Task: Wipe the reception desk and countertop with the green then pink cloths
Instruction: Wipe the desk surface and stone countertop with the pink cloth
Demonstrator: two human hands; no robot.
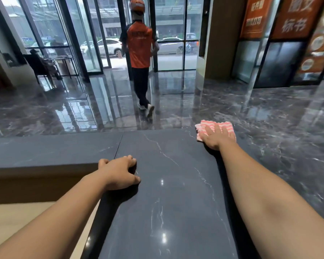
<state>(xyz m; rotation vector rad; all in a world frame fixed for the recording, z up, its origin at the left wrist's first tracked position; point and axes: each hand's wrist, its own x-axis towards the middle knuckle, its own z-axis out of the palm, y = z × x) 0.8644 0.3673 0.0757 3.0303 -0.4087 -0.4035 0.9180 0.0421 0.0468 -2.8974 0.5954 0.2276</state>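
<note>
On the dark marble bench [166,202], pink striped cloth [227,126] lay at its far right corner, right hand [213,137] pressed flat on it with fingers [216,128] straight and spread, left hand [120,172] rested near the bench's left edge, fingers loosely curled, holding nothing.

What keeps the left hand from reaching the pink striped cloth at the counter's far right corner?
Probably nothing, so yes: bare dark marble countertop lies between the left hand and the pink striped cloth. The right hand presses flat on it, so only its edges are free.
</note>
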